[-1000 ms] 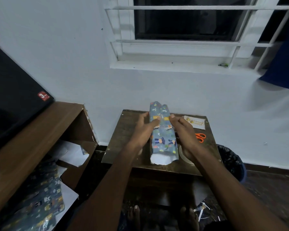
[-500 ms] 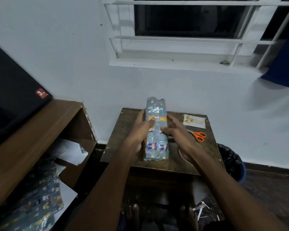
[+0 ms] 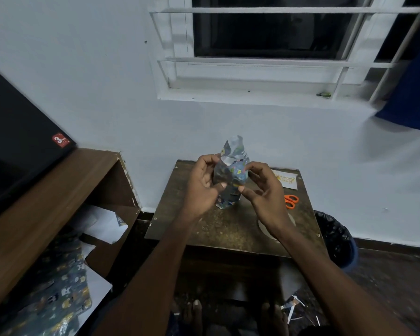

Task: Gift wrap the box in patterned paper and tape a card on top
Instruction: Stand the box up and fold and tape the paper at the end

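Feet (image 3: 194,311) show at the bottom edge, below the near edge of the small brown table (image 3: 228,229). Both forearms reach over that edge to the wrapped box (image 3: 230,180), which a second ago lay flat along the tabletop and half a second ago was tipped up under both palms; now it stands on end at the table's middle, its loose paper top sticking up open and crumpled. Left hand (image 3: 201,187) curls round the box's left side, thumb pressed on the front and fingertips pinching the paper near the top. Right hand (image 3: 262,190) has come off the front face and holds the right side with curled fingers, thumb tip at the paper. A tape roll (image 3: 291,220) lies partly hidden under the right wrist near the table's right edge, orange scissors (image 3: 291,201) sit further along that edge, and the card (image 3: 285,181) lies at the far right corner. Left of the table a wooden shelf unit (image 3: 58,190) holds spare patterned paper (image 3: 58,299); a bin (image 3: 335,238) stands to the right. Beyond, a white wall carries a barred window (image 3: 277,44).
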Available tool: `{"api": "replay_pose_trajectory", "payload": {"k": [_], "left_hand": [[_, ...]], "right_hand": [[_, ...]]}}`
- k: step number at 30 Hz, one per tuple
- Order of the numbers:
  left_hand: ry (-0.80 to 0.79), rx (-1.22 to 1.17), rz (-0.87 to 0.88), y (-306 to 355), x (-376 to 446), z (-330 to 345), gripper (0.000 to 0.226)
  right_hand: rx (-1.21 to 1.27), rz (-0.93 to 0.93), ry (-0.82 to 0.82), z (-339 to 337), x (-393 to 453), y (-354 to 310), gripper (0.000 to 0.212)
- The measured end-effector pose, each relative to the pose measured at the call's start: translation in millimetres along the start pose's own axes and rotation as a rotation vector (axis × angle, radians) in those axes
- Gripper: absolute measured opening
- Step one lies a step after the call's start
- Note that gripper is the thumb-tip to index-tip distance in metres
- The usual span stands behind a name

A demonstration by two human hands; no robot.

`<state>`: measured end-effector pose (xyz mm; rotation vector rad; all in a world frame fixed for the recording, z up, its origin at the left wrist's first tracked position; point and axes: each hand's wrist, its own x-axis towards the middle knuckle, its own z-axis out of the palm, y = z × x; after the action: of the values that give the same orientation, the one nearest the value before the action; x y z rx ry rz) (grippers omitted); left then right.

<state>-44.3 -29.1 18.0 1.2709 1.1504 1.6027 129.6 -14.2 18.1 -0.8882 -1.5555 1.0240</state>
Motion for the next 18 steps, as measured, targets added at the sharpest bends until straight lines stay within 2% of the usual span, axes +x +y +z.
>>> {"api": "replay_pose_trajectory", "payload": {"k": [10, 18], "left_hand": [[-0.003, -0.047, 0.023, 6.0, 0.2, -7.2, 0.056], [-0.004, -0.008, 0.031, 7.3, -1.0, -3.9, 0.058]], "right_hand": [[0.097, -0.017, -0.014, -4.6, 6.0, 7.6, 0.051], [0.151, 0.024, -0.028, -4.5, 9.4, 11.2, 0.04]]}}
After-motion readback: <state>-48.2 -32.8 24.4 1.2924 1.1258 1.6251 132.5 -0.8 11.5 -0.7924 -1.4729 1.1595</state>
